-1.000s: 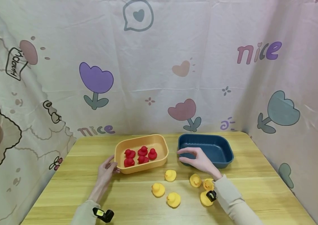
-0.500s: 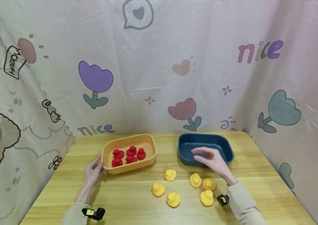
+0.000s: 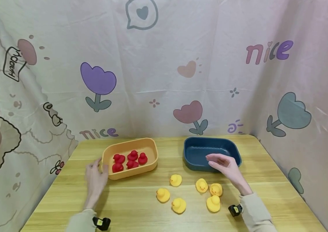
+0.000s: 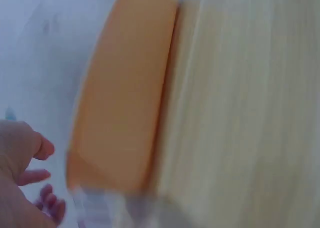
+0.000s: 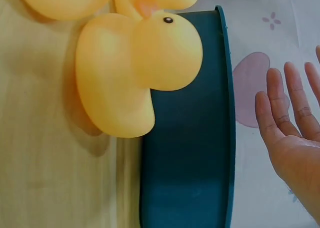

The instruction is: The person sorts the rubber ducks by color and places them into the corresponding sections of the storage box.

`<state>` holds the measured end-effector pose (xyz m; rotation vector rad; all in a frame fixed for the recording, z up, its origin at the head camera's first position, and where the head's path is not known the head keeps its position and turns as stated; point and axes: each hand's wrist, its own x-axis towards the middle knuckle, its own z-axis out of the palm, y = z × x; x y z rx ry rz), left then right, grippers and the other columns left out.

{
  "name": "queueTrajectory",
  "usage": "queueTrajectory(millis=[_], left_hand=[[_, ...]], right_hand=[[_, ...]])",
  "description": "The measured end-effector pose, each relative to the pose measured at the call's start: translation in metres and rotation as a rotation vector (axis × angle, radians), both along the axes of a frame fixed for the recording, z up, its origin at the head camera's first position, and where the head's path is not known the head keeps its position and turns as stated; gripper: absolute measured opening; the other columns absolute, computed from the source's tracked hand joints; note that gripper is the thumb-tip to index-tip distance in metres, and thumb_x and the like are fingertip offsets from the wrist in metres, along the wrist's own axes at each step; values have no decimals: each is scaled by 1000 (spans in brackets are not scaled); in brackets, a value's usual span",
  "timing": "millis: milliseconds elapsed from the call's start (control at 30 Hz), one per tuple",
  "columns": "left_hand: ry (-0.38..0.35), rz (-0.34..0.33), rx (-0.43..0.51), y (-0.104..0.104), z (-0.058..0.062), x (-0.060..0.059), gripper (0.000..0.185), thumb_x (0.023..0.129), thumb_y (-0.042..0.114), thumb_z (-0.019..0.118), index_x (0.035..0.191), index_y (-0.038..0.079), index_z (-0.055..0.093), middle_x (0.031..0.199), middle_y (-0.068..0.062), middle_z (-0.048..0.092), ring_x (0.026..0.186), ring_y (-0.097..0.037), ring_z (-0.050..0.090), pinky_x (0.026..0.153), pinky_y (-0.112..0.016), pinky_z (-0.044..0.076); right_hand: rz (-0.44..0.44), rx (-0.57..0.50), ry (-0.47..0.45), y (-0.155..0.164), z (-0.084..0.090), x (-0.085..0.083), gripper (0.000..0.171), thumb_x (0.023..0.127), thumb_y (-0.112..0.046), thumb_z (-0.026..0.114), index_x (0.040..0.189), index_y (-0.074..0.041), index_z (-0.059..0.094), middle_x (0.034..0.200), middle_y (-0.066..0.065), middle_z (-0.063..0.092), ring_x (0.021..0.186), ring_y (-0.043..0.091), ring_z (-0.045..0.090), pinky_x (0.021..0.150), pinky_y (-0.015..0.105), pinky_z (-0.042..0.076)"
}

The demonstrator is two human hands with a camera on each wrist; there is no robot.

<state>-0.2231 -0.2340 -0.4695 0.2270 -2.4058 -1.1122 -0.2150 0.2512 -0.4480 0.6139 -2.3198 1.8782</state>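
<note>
An orange tray (image 3: 132,175) with several red ducks (image 3: 129,158) stands at the left back of the wooden table (image 3: 135,219). My left hand (image 3: 95,174) lies just off the tray's left end, fingers loose, holding nothing. The blurred left wrist view shows the left hand (image 4: 30,163) apart from the orange tray (image 4: 125,87). My right hand (image 3: 219,162) hovers flat and empty over the front rim of the empty blue tray (image 3: 196,167). In the right wrist view the right hand (image 5: 290,118) shows straight fingers beside the blue tray (image 5: 185,153) and a yellow duck (image 5: 135,62).
Several yellow ducks (image 3: 179,205) sit loose on the table in front of both trays, some close under my right forearm. Printed cloth walls (image 3: 164,80) close in the back and both sides. Small black wrist cameras (image 3: 101,223) show at the bottom.
The orange tray has slid left with my left hand, which now sits loose beside its end. My right hand moved right along the blue tray's front.
</note>
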Motion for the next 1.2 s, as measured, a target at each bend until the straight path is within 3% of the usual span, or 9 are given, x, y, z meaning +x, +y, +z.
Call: queueTrajectory(millis=[67,133,233,333,500,667,833,967,1200], left_hand=[[104,-34,-44,24,6,-2,34,83,13,58,116,5,56,101,-21,50,92,-30,46,72,-38,39],[170,-152,-30,51,10,-6,30,81,10,61,111,7,60,94,-16,54,88,-25,50,75,-37,44],[178,-355,9,92,16,-13,27,81,10,64,108,10,62,84,-7,60,77,-14,56,70,-24,50],[71,-541,87,130,27,-17,27,83,12,62,110,10,60,84,-5,65,77,-14,61,70,-22,54],[-103,-763,192,175,40,-30,32,86,12,57,116,3,54,93,-20,66,83,-29,65,76,-35,56],[-259,-923,317,202,19,-58,44,88,11,53,127,-4,40,98,-30,61,83,-37,64,77,-43,55],[-395,-925,407,222,4,-73,52,89,15,54,133,0,31,103,-32,59,89,-45,60,83,-48,51],[-419,-878,412,231,-2,-79,58,86,15,58,134,1,29,97,-27,64,84,-42,63,79,-46,54],[-450,-871,517,236,2,-79,57,85,1,53,135,-4,26,91,-29,64,83,-47,60,79,-52,51]], right_hand=[[-9,-11,-4,0,0,1,34,85,-13,59,115,1,55,115,30,54,105,23,59,85,17,52],[-15,-22,-13,1,-1,2,34,85,-13,59,115,1,55,116,30,53,104,18,60,84,18,52],[-16,-37,-25,0,0,4,35,85,-13,59,116,3,54,116,31,53,104,14,60,84,18,52],[-16,-40,-25,2,-1,5,35,85,-12,58,116,5,54,115,29,54,103,15,60,83,18,52],[-31,-35,-36,4,-2,7,34,85,-13,58,116,4,54,114,27,55,103,16,60,83,18,53],[-36,-23,-58,5,-4,9,35,85,-15,59,115,2,55,115,30,53,102,14,60,83,18,53],[-32,-30,-64,5,-7,10,35,85,-16,59,115,2,55,115,30,53,102,13,60,83,18,52],[-8,-37,-19,6,-12,8,33,86,-11,57,115,5,54,113,29,55,100,13,61,82,17,52],[6,-64,37,5,-16,7,30,86,-5,56,113,8,54,110,30,56,98,15,62,80,17,53]])
